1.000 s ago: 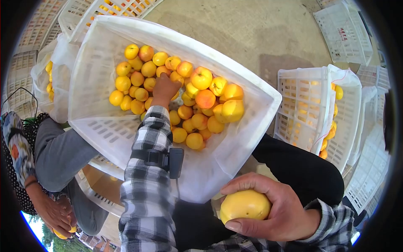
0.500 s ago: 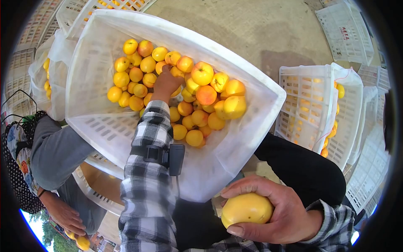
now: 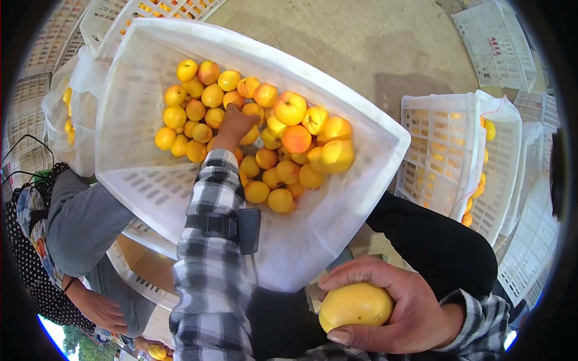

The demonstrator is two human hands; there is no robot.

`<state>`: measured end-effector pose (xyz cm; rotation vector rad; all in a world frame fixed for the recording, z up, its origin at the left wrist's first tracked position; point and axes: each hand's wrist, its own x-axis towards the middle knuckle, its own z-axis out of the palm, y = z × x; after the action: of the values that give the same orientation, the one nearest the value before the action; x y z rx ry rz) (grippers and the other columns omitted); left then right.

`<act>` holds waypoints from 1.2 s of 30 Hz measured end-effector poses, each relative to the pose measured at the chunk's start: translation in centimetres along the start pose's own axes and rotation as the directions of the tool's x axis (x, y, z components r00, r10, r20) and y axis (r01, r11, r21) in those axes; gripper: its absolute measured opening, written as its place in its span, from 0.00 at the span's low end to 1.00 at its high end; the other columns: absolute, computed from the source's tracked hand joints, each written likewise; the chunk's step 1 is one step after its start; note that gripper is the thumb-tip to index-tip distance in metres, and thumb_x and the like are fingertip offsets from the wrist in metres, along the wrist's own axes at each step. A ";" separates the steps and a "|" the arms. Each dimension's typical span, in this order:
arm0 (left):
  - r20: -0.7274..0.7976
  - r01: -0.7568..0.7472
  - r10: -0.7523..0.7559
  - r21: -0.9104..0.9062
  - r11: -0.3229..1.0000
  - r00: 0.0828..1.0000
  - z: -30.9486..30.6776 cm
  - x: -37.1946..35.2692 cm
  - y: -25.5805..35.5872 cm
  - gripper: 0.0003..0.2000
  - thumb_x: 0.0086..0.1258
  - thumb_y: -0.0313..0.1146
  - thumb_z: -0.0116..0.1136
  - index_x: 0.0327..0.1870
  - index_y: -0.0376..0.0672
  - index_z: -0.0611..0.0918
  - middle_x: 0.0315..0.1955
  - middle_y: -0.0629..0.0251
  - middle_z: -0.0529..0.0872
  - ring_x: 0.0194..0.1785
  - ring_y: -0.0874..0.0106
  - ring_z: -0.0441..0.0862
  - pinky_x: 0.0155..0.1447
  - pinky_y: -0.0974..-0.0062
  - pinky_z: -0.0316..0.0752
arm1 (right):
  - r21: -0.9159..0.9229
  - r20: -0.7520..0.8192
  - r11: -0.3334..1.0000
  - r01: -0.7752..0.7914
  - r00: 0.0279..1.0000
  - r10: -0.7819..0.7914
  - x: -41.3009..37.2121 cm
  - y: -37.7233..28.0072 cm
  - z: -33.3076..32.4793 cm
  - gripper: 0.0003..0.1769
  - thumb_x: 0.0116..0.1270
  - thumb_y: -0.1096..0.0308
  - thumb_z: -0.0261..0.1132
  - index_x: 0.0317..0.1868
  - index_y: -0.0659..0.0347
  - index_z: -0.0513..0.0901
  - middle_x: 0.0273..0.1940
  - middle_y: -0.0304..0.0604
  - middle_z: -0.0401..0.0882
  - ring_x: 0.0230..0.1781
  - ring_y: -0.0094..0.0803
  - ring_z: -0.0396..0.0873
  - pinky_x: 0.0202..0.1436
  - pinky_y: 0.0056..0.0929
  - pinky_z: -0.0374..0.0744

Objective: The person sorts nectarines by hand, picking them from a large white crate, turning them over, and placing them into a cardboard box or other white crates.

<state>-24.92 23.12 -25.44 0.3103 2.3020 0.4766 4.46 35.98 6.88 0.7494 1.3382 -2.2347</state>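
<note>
The right hand (image 3: pixel 415 310) cups a yellow fruit (image 3: pixel 356 305) just outside the near corner of the white crate (image 3: pixel 358 171); the left hand (image 3: pixel 236 126) is among fruits (image 3: pixel 212 95) inside, grip I can't tell; they look firm yet bruisable, best held round the sides

Beige floor (image 3: pixel 337 39), faint dark patches. White crate (image 3: pixel 494 51) upper right, fruit-holding crate (image 3: pixel 435 106) right. Big crate's (image 3: pixel 400 140) support hidden.
</note>
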 end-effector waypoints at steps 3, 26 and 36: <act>-0.016 -0.033 0.036 0.184 0.982 0.999 -0.5 -0.5 0.2 0.42 0.48 0.47 0.69 0.60 0.25 0.66 0.51 0.43 0.81 0.56 0.56 0.80 0.59 0.68 0.74 | 0.068 -0.105 0.995 0.078 0.992 -0.071 -0.3 0.2 0.6 0.24 0.56 0.69 0.74 0.53 0.62 0.76 0.44 0.43 0.77 0.41 0.32 0.77 0.46 0.27 0.75; 0.112 -0.095 0.051 0.428 0.899 0.992 -0.1 -1.2 1.5 0.37 0.46 0.41 0.73 0.60 0.40 0.71 0.51 0.48 0.82 0.57 0.56 0.79 0.58 0.63 0.75 | 0.039 0.010 0.999 0.017 1.000 -0.017 -0.2 0.5 0.1 0.26 0.57 0.74 0.75 0.55 0.66 0.75 0.52 0.45 0.76 0.51 0.28 0.77 0.55 0.25 0.75; 0.202 -0.091 0.104 -0.070 0.993 0.974 -0.4 0.8 -2.0 0.38 0.47 0.36 0.71 0.63 0.35 0.72 0.50 0.53 0.83 0.54 0.64 0.81 0.56 0.72 0.74 | -0.012 -0.023 1.000 0.029 0.999 -0.029 -0.3 0.4 0.4 0.24 0.58 0.73 0.73 0.54 0.66 0.75 0.47 0.44 0.78 0.46 0.25 0.78 0.51 0.24 0.77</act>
<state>-25.96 21.49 -26.57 0.4243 2.0744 0.5369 4.81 35.47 6.97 0.7583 1.3799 -2.2451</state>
